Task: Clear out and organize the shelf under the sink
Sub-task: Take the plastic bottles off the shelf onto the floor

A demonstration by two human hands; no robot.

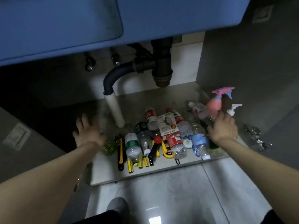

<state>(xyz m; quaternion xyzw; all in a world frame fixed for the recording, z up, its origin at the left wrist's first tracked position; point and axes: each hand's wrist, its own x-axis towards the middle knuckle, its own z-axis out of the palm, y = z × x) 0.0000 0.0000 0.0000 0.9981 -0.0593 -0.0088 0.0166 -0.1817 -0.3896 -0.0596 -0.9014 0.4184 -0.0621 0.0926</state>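
Observation:
The shelf (137, 98) under the blue sink (178, 15) carries a pile of lying plastic bottles (182, 126), a printed packet (168, 126) and yellow-and-black hand tools (120, 152). My right hand (224, 128) is raised at the shelf's right end and grips a pink spray bottle (212, 105) with a pink and blue trigger. A clear bottle with a white cap (199, 110) and a white trigger head (234, 108) lie against the same hand; whether it holds them I cannot tell. My left hand (88, 130), blurred, hovers with spread fingers over the shelf's left part, holding nothing.
A dark drain trap (161, 65) and a white pipe (114, 110) come down at the back middle. A green object (110, 147) lies under my left wrist. Metal parts (254, 136) lie right of the shelf. Grey cabinet walls stand on both sides; tiled floor (169, 191) in front.

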